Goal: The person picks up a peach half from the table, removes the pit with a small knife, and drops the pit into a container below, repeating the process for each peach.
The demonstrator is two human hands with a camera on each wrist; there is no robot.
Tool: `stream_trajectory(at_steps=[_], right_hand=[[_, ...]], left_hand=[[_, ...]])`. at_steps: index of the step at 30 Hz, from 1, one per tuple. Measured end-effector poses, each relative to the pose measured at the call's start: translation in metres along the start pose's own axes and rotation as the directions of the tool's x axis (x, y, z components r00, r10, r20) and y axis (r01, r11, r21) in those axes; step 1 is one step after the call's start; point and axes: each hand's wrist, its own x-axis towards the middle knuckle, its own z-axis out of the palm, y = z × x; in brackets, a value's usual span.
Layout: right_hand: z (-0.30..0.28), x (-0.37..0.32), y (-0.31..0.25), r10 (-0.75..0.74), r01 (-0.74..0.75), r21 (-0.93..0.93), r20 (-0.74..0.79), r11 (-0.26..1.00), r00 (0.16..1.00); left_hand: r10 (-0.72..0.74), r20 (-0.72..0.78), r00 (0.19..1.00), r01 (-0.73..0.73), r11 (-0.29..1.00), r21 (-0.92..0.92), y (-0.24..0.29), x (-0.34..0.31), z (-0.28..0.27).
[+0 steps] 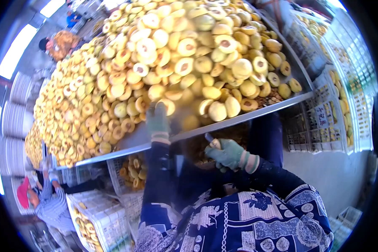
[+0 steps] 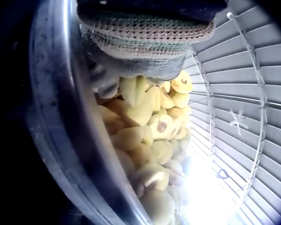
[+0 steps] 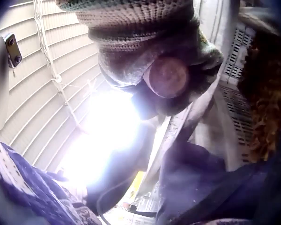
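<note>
A wide metal tray (image 1: pixel 206 128) carries a high heap of halved yellow peaches (image 1: pixel 164 54). My left hand (image 1: pixel 157 119), in a green knit glove, reaches up over the tray's rim, and its fingers lie on the fruit at the near edge. The left wrist view has the left glove (image 2: pixel 131 47) over the peach pieces (image 2: pixel 150 126) beside the tray's rim (image 2: pixel 61 122). My right hand (image 1: pixel 229 154), also gloved, stays below the tray and grips a small knife (image 1: pixel 212 142). The right wrist view shows the right glove (image 3: pixel 131 56) wrapped round the knife's round brown handle end (image 3: pixel 167 77).
White plastic crates (image 1: pixel 323 113) holding peaches stand at the right, and more crates (image 1: pixel 101 218) sit low on the left. A person in a red cap (image 1: pixel 33 197) is at the lower left, another person (image 1: pixel 56 44) beyond the tray. Stacked trays (image 1: pixel 12 122) line the left side.
</note>
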Motion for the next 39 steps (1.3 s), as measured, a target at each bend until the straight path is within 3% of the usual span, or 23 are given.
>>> stream_trajectory(at_steps=[1, 5, 6, 7, 9, 10, 11, 12, 18, 21, 25, 26, 27, 29, 30, 31, 32, 33, 35, 36, 37, 38, 39], right_hand=[[0.003, 0.002, -0.002, -0.046, 0.049, 0.061, -0.048, 0.997, 0.998], [0.018, -0.013, -0.047, -0.184, 0.183, 0.03, 0.011, 0.983, 0.983], [0.027, -0.002, -0.035, -0.282, 0.281, 0.08, 0.0, 0.956, 0.959], [0.033, 0.008, -0.021, -0.376, 0.376, 0.129, -0.025, 0.917, 0.926], [0.029, -0.008, -0.03, -0.396, 0.386, -0.126, -0.068, 0.914, 0.916], [0.03, 0.002, -0.015, -0.595, 0.56, -0.226, -0.139, 0.797, 0.791], [0.032, 0.006, -0.008, -0.765, 0.692, -0.338, -0.179, 0.638, 0.619], [0.03, 0.005, -0.004, -0.765, 0.689, -0.342, -0.189, 0.639, 0.616], [0.027, -0.011, -0.014, -0.677, 0.52, -0.54, -0.132, 0.662, 0.724], [0.027, -0.011, -0.016, -0.669, 0.502, -0.581, -0.101, 0.641, 0.737], [0.029, -0.019, -0.026, -0.378, 0.361, -0.309, 0.003, 0.88, 0.926], [0.029, -0.008, -0.02, -0.398, 0.373, -0.341, -0.003, 0.863, 0.917], [0.031, 0.036, 0.018, -0.747, 0.639, -0.571, 0.067, 0.515, 0.662], [0.029, 0.033, 0.021, -0.725, 0.651, -0.48, 0.043, 0.588, 0.687], [0.029, 0.053, 0.028, -0.574, 0.552, -0.49, 0.122, 0.674, 0.81], [0.024, 0.009, -0.003, -0.283, 0.282, -0.491, 0.076, 0.824, 0.956], [0.021, 0.014, 0.0, -0.136, 0.169, -0.362, 0.114, 0.917, 0.984], [0.018, 0.005, -0.005, -0.032, 0.061, -0.248, 0.119, 0.967, 0.992], [0.02, 0.025, 0.007, -0.168, 0.166, 0.027, 0.135, 0.986, 0.976], [0.019, 0.027, 0.01, -0.178, 0.176, 0.022, 0.134, 0.984, 0.975], [0.013, 0.002, -0.001, -0.215, 0.207, 0.066, 0.169, 0.976, 0.962], [0.01, -0.012, -0.006, -0.248, 0.229, 0.111, 0.205, 0.967, 0.947], [0.011, -0.01, -0.005, -0.249, 0.23, 0.111, 0.207, 0.967, 0.946]], left_hand=[[-0.228, -0.02, 0.973, 0.227, 0.973, -0.042, 0.02, -0.011, -0.009], [-0.138, 0.088, 0.986, 0.164, 0.836, -0.523, 0.059, -0.071, -0.02], [0.072, 0.022, 0.997, -0.056, 0.907, -0.417, 0.06, -0.083, -0.019], [0.403, 0.009, 0.915, -0.4, 0.905, 0.147, 0.073, -0.086, -0.023], [0.022, 0.135, 0.991, 0.032, 0.922, -0.386, 0.058, -0.096, -0.021], [-0.084, 0.272, 0.959, 0.257, 0.667, -0.699, 0.067, -0.098, -0.022], [-0.075, 0.285, 0.956, 0.261, 0.663, -0.702, 0.084, -0.099, -0.024], [-0.034, 0.248, 0.968, 0.201, 0.696, -0.689, 0.102, -0.1, -0.027], [0.098, 0.166, 0.981, -0.017, 0.904, -0.428, 0.124, -0.107, -0.021], [0.026, 0.232, 0.972, 0.132, 0.758, -0.639, 0.126, -0.11, -0.019], [-0.054, 0.287, 0.956, 0.226, 0.757, -0.612, 0.12, -0.109, -0.024], [0.23, 0.074, 0.97, -0.225, 0.972, -0.072, 0.089, -0.11, -0.025], [0.573, 0.063, 0.817, -0.519, 0.684, 0.513, 0.071, -0.11, -0.021], [0.506, 0.169, 0.846, -0.533, 0.816, 0.223, 0.086, -0.108, -0.026], [0.421, 0.237, 0.876, -0.461, 0.875, 0.147, 0.087, -0.108, -0.026], [0.006, 0.173, 0.985, 0.066, 0.911, -0.407, 0.097, -0.113, -0.013], [-0.212, 0.496, 0.842, 0.502, 0.643, -0.578, 0.1, -0.106, -0.021], [-0.142, 0.066, 0.988, 0.156, 0.925, -0.346, 0.093, -0.115, -0.001], [0.306, 0.091, 0.948, -0.308, 0.951, 0.012, 0.092, -0.116, 0.002], [0.315, 0.084, 0.945, -0.317, 0.948, 0.011, 0.098, -0.112, -0.004], [0.09, 0.318, 0.944, 0.104, 0.833, -0.543, 0.131, -0.11, -0.015], [0.037, 0.607, 0.794, 0.562, 0.338, -0.755, 0.148, -0.11, -0.021], [0.036, 0.607, 0.794, 0.561, 0.34, -0.755, 0.146, -0.109, -0.019]])
